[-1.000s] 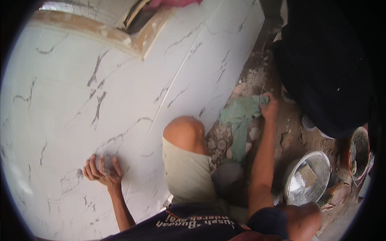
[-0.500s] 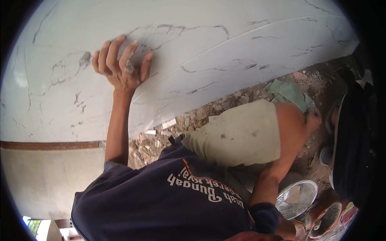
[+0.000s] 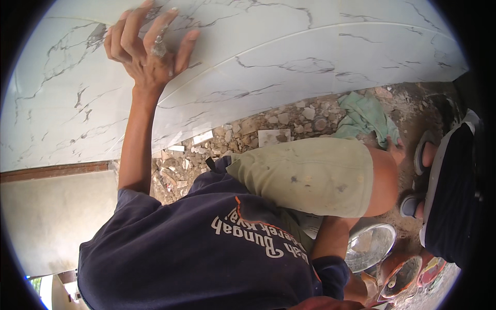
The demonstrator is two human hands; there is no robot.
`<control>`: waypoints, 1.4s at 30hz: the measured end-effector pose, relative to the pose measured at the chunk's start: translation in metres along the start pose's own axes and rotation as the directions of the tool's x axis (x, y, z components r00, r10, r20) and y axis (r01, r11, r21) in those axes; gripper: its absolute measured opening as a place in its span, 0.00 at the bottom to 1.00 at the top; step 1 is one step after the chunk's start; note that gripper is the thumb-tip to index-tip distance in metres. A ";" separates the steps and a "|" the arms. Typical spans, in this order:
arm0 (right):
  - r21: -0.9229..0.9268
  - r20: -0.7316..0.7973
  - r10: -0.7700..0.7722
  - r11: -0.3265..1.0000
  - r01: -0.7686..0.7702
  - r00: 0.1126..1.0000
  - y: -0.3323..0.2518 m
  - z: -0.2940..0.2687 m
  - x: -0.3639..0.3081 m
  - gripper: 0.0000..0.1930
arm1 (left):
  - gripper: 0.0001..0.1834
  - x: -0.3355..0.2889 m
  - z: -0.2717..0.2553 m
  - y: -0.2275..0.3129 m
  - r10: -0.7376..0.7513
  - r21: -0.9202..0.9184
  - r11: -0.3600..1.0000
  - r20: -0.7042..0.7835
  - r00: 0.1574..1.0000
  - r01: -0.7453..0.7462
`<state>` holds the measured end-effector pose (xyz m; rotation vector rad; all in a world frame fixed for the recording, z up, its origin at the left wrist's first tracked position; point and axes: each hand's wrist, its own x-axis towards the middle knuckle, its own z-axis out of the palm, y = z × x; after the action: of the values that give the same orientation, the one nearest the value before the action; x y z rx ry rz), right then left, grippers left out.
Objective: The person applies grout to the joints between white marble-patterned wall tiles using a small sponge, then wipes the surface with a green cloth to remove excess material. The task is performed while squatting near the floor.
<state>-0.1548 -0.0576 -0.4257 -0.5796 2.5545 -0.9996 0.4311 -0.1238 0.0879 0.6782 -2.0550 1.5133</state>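
My left hand [image 3: 142, 49] lies against a white wall tile [image 3: 217, 31] with grey marbling. Its fingers are spread and bent a little, holding nothing, and grey paste clings to the index finger. Just below it, a joint line [image 3: 206, 70] curves across the tiled surface. My right arm [image 3: 333, 235] passes behind my thigh in light, stained shorts [image 3: 305, 178], which hide the hand. A crumpled green cloth [image 3: 361, 113] rests on the ground beyond my knee, beside what looks like a bare foot [image 3: 397, 151].
Rubble [image 3: 232, 137] and broken tile pieces [image 3: 274, 137] line the foot of the wall. At the lower right are a metal-looking basin [image 3: 369, 248] and a round, orange-rimmed container [image 3: 402, 276]. Another person's dark trousers [image 3: 454, 191] and sandals [image 3: 408, 206] are at the right.
The whole view has shifted, so my left hand and the tile appear higher and more rubble shows. My left hand stays spread on the tile.
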 end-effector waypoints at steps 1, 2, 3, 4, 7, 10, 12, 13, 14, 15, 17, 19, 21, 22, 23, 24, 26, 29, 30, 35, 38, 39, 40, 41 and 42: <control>-0.032 -0.018 -0.035 0.999 0.034 0.999 0.001 -0.001 0.007 0.29 | 0.28 0.009 0.007 0.005 -0.019 -0.020 1.000 -0.018 1.000 0.019; -0.045 -0.029 -0.062 0.997 0.061 0.998 0.003 0.002 0.009 0.29 | 0.29 0.008 0.005 0.000 -0.025 -0.014 1.000 -0.018 1.000 0.025; -0.124 -0.049 -0.076 0.990 0.070 0.996 0.000 0.007 -0.002 0.29 | 0.29 -0.002 0.000 -0.002 -0.028 -0.012 1.000 0.002 1.000 0.028; -0.036 -0.032 -0.001 0.999 -0.001 0.999 -0.008 0.003 -0.015 0.28 | 0.29 0.002 -0.003 0.002 -0.013 -0.006 1.000 0.030 0.999 0.014; 0.185 0.012 0.127 0.975 -0.127 0.992 -0.025 -0.005 -0.028 0.27 | 0.29 -0.011 -0.010 0.000 -0.061 0.036 0.998 0.047 0.997 0.060; 0.281 0.020 0.160 0.947 -0.159 0.987 -0.036 -0.029 -0.031 0.27 | 0.28 -0.002 -0.005 0.005 -0.079 0.009 0.997 0.025 0.997 0.079; 0.322 0.035 0.157 0.933 -0.160 0.987 -0.047 -0.037 -0.034 0.28 | 0.28 -0.003 -0.007 0.005 -0.071 0.013 0.997 0.039 0.997 0.070; 0.334 0.050 0.147 0.930 -0.155 0.988 -0.053 -0.036 -0.038 0.28 | 0.28 -0.005 -0.010 0.005 -0.064 0.024 0.998 0.050 0.997 0.062; 0.320 0.055 0.135 0.936 -0.146 0.989 -0.054 -0.038 -0.036 0.28 | 0.28 -0.005 -0.008 0.004 -0.064 0.031 0.998 0.039 0.997 0.062; 0.311 0.051 0.123 0.941 -0.132 0.991 -0.057 -0.041 -0.034 0.28 | 0.28 -0.006 -0.007 0.003 -0.066 0.028 0.997 0.037 0.997 0.065; 0.189 0.117 0.055 0.979 -0.077 0.992 -0.054 -0.034 -0.033 0.26 | 0.28 -0.007 -0.007 0.002 -0.067 0.026 0.997 0.047 0.997 0.066; 0.092 0.154 0.014 0.995 -0.028 0.988 -0.048 -0.030 -0.032 0.26 | 0.28 -0.003 -0.005 0.004 -0.067 0.012 0.998 0.032 0.997 0.066; 0.085 0.152 0.005 0.996 -0.018 0.988 -0.044 -0.029 -0.033 0.25 | 0.28 -0.002 -0.005 0.004 -0.066 0.010 0.998 0.029 0.997 0.065; 0.102 0.136 0.011 0.995 -0.025 0.991 -0.044 -0.030 -0.034 0.25 | 0.28 -0.003 -0.004 0.002 -0.064 0.014 0.998 0.032 0.997 0.064; 0.110 0.122 0.013 0.994 -0.026 0.992 -0.042 -0.031 -0.036 0.25 | 0.28 -0.006 -0.004 0.001 -0.065 0.016 0.998 0.039 0.997 0.064; 0.125 0.110 0.016 0.992 -0.030 0.994 -0.043 -0.033 -0.035 0.25 | 0.28 -0.008 -0.003 0.001 -0.065 0.007 0.998 0.028 0.998 0.065; 0.149 0.105 0.012 0.988 -0.028 0.994 -0.045 -0.029 -0.040 0.25 | 0.28 -0.006 -0.007 -0.002 -0.053 -0.004 0.999 0.024 0.998 0.053; 0.178 0.081 0.007 0.984 -0.022 0.997 -0.041 -0.035 -0.030 0.25 | 0.29 -0.009 -0.002 0.000 -0.070 -0.005 0.998 0.025 0.997 0.070; 0.190 0.083 0.009 0.981 -0.025 0.996 -0.041 -0.033 -0.032 0.25 | 0.30 -0.009 -0.005 -0.001 -0.059 0.003 0.998 0.029 0.998 0.059; 0.225 0.096 0.007 0.974 -0.029 0.995 -0.041 -0.035 -0.019 0.25 | 0.32 -0.007 -0.007 -0.004 -0.038 0.000 0.999 0.049 0.998 0.038; 0.257 0.095 0.011 0.966 -0.035 0.995 -0.038 -0.037 -0.011 0.25 | 0.33 -0.007 -0.009 -0.001 -0.034 0.006 0.999 0.061 0.998 0.034; 0.268 0.097 0.012 0.963 -0.038 0.995 -0.037 -0.038 -0.010 0.25 | 0.31 -0.006 -0.012 0.003 -0.058 0.029 0.998 0.073 0.996 0.056; 0.283 0.097 0.018 0.958 -0.044 0.995 -0.036 -0.039 -0.009 0.25 | 0.28 -0.004 -0.015 0.010 -0.080 0.051 0.996 0.082 0.993 0.076; 0.301 0.097 0.016 0.953 -0.045 0.995 -0.038 -0.041 -0.006 0.25 | 0.28 -0.003 -0.015 0.010 -0.083 0.056 0.995 0.079 0.993 0.078; 0.321 0.097 0.018 0.946 -0.049 0.995 -0.039 -0.044 -0.002 0.25 | 0.28 -0.001 -0.015 0.011 -0.084 0.059 0.995 0.075 0.994 0.080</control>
<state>-0.1630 -0.0575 -0.3674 -0.4753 2.2444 -1.3119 0.4257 -0.1068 0.0831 0.8446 -2.0213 1.5248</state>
